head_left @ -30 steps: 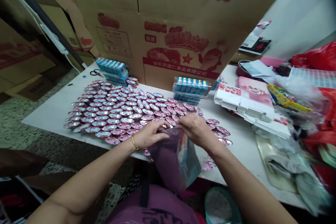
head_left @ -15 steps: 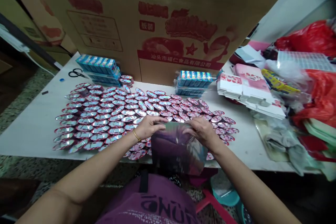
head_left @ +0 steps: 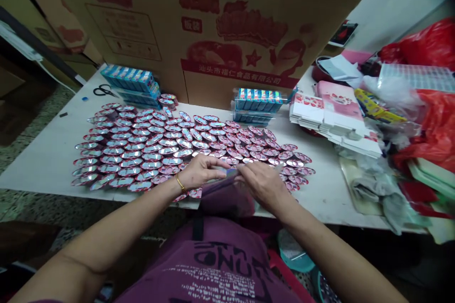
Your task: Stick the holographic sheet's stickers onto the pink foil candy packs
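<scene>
A thin, clear plastic film point(head_left: 225, 199) hangs at the table's front edge, between the table and the purple shirt. I cannot tell whether it is a bag or a single sheet. My left hand point(head_left: 201, 173), with a gold bracelet at the wrist, pinches its upper left edge between thumb and fingers. The upper right part is gripped by my right hand point(head_left: 265, 187), whose fingers bend over it. Under and behind both hands stand many small oval packs point(head_left: 149, 147) with shiny tops and red-pink rims, packed close in rows.
Two film-wrapped stacks of blue boxes, a left stack point(head_left: 131, 86) and a right stack point(head_left: 256, 105), stand before a large cardboard carton point(head_left: 209, 80). Black-handled scissors point(head_left: 103, 90) lie at the back left. Folded pink-white cartons point(head_left: 337, 109), grey cloth point(head_left: 378, 189) and red plastic bags point(head_left: 426, 45) crowd the right.
The plastic film has tilted and folded toward my body, so less of its face shows. My hands have drawn slightly closer together. The view has shifted a little.
</scene>
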A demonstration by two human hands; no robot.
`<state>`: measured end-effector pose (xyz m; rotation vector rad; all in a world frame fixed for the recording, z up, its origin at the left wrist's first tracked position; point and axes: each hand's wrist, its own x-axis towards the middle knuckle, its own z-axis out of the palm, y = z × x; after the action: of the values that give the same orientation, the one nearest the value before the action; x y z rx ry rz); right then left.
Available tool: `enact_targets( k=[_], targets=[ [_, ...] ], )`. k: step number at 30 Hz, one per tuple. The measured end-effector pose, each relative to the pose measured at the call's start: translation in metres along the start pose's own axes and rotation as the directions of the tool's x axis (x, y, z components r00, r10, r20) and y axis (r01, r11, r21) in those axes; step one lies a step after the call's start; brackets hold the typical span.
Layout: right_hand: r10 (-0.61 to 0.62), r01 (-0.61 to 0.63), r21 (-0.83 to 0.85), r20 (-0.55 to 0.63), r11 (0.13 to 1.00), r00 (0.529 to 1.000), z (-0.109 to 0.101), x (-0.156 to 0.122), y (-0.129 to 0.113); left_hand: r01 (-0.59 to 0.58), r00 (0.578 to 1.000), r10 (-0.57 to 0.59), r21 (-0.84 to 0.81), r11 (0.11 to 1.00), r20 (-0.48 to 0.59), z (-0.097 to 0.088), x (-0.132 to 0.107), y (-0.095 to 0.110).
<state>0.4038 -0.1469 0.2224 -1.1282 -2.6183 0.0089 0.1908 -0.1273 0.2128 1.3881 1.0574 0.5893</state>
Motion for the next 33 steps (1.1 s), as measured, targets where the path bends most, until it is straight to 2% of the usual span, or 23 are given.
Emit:
enact_targets(
  k=[4,7,9,11,14,18,22,26,30,33],
  targets=[
    [-0.013,0.026,0.101,-0.127,0.995,0.992,0.006,-0.003,0.003,-0.070,0.996,0.071,0.015,0.997,-0.055,0.011,-0.002,0.012],
    [-0.031,0.064,0.192,-0.168,0.979,0.985,0.013,-0.007,0.012,-0.052,0.996,0.053,0.025,0.998,-0.069,0.012,-0.004,0.014],
    [-0.026,0.057,0.228,-0.136,0.972,0.990,0.017,-0.009,0.016,-0.031,0.997,0.033,0.025,0.999,-0.069,0.012,-0.006,0.014],
    [-0.017,0.031,0.256,-0.057,0.966,0.998,0.018,-0.011,0.016,-0.030,0.996,0.031,0.022,0.999,-0.089,0.011,-0.008,0.013],
    [-0.008,0.008,0.218,-0.003,0.976,1.000,0.017,-0.011,0.010,-0.031,0.993,0.035,0.034,0.999,-0.113,0.010,-0.012,0.013],
    [-0.002,0.006,0.064,-0.076,0.998,0.997,0.012,-0.007,-0.002,-0.039,0.989,0.047,0.062,0.997,-0.137,0.006,-0.014,0.015],
    [0.000,0.003,0.013,-0.177,1.000,0.984,0.015,-0.002,-0.011,-0.083,0.983,0.092,0.061,0.995,-0.161,0.004,-0.013,0.018],
    [0.006,0.010,0.060,-0.260,0.998,0.966,0.026,0.000,-0.011,-0.108,0.981,0.117,0.065,0.992,-0.152,0.005,-0.014,0.020],
    [-0.004,0.037,0.136,-0.240,0.990,0.971,0.026,0.003,-0.008,-0.117,0.982,0.134,0.129,0.985,-0.136,0.004,-0.017,0.022],
    [0.004,0.042,0.208,-0.218,0.977,0.976,0.021,0.006,-0.007,-0.176,0.972,0.210,0.264,0.948,-0.106,0.001,-0.018,0.025]
  ],
)
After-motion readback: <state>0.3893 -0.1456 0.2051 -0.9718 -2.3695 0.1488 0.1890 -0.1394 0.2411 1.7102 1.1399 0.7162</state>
